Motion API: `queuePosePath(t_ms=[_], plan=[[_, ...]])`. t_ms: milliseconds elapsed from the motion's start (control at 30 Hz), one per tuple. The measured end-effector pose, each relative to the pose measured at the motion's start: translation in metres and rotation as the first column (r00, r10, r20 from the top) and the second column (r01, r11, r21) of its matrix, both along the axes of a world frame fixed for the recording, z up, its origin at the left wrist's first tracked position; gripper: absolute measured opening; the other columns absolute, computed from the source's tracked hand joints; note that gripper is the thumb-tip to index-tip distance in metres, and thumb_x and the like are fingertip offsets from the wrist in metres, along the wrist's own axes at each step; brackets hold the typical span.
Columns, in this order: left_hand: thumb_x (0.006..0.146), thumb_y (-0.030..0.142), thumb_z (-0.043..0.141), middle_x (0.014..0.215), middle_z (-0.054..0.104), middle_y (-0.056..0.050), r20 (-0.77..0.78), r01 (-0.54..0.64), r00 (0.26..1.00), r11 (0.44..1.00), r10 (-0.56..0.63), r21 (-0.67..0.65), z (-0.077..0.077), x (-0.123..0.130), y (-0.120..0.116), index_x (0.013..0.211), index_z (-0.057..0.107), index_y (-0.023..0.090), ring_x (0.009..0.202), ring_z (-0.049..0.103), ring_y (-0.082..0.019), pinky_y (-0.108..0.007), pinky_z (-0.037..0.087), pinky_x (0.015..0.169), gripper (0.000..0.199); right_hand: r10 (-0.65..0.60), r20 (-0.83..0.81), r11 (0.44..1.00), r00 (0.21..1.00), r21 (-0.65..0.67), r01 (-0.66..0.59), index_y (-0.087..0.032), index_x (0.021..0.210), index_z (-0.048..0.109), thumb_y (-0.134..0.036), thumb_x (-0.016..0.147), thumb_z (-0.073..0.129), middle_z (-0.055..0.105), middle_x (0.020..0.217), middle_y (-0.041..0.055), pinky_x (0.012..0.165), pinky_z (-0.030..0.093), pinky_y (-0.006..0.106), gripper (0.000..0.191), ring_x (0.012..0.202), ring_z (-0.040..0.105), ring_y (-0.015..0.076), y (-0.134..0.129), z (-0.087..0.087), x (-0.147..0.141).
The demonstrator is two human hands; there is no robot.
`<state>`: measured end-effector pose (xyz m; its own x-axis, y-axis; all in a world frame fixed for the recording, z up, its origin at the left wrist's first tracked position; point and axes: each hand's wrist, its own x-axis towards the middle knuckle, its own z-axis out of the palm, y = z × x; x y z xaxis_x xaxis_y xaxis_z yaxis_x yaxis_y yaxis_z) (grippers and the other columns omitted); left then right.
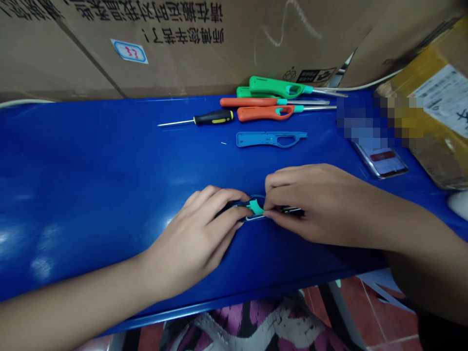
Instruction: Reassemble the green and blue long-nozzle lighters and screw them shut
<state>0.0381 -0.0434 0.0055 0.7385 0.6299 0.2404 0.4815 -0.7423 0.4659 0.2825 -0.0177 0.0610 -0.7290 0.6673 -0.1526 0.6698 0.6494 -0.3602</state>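
Both hands meet over a partly hidden blue lighter body [252, 218] low on the table. My left hand [210, 224] closes round its left end, fingertips beside a turquoise trigger piece [256, 207]. My right hand [303, 200] pinches at the right side of that trigger, thumb and fingers together. Part of a metal rod [290, 209] shows under the right palm. Just beyond the hands lies a blue lighter half-shell [256, 140], its inner side up. The exact grip under the fingers is hidden.
Behind lie a screwdriver [214, 118], a green lighter [274, 87], an orange lighter [263, 113] and more lighters. A small pin [224, 143] rests left of the half-shell. A phone [383, 158] and taped box [435, 97] stand right; a large carton [164, 68] walls the back.
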Motion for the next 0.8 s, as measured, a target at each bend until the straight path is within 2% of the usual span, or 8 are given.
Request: queuePosePath(t_ms=[133,333,467,633,800], plan=[[0.099,0.016,0.054,0.128,0.062,-0.011,0.008,-0.047,0.999,0.999,0.047,-0.021,0.002,0.003,-0.004,0.119,0.063,0.017,0.106,0.057,-0.025,-0.043,0.047,0.089,0.022,0.003,0.004,1.000,1.000,0.029,-0.003,-0.021,0.082,0.066,-0.020,0.096,0.053,0.065,0.084,0.0006,0.066,0.034,0.031,0.020,0.079,0.060,0.0154,0.000,-0.001,0.000],[0.099,0.027,0.059,0.124,0.065,-0.010,-0.020,-0.109,0.994,0.991,0.110,0.073,0.004,0.012,-0.005,0.107,0.066,0.017,0.103,0.062,-0.027,-0.044,0.050,0.085,0.015,-0.007,0.013,0.999,1.000,0.046,0.006,-0.021,0.082,0.066,-0.021,0.096,0.053,0.065,0.085,0.0010,0.067,0.035,0.032,0.019,0.080,0.061,0.0164,-0.003,-0.003,-0.001],[0.099,0.027,0.059,0.124,0.067,-0.008,-0.025,-0.150,0.988,0.986,0.153,0.073,0.007,0.015,-0.003,0.101,0.065,0.018,0.103,0.064,-0.027,-0.044,0.052,0.084,0.011,-0.016,0.021,0.999,1.000,0.042,0.015,-0.021,0.081,0.066,-0.020,0.096,0.052,0.065,0.086,0.0007,0.067,0.035,0.032,0.020,0.081,0.062,0.0166,-0.004,-0.003,-0.003],[0.098,0.028,0.061,0.123,0.068,-0.007,-0.031,-0.181,0.982,0.980,0.184,0.077,0.010,0.017,-0.004,0.100,0.066,0.018,0.101,0.066,-0.027,-0.043,0.053,0.080,0.011,-0.031,0.017,0.998,0.999,0.049,0.030,-0.022,0.083,0.067,-0.021,0.097,0.052,0.065,0.087,-0.0002,0.067,0.034,0.031,0.020,0.081,0.062,0.0162,-0.005,-0.003,-0.004],[0.097,0.025,0.062,0.126,0.070,-0.008,-0.030,-0.162,0.985,0.970,0.170,0.179,0.008,0.015,-0.006,0.106,0.069,0.017,0.099,0.068,-0.027,-0.044,0.054,0.080,0.014,-0.048,0.039,0.995,0.998,0.085,0.044,-0.022,0.086,0.067,-0.022,0.097,0.052,0.064,0.088,0.0003,0.064,0.032,0.032,0.020,0.080,0.061,0.0160,-0.006,-0.003,-0.005]])
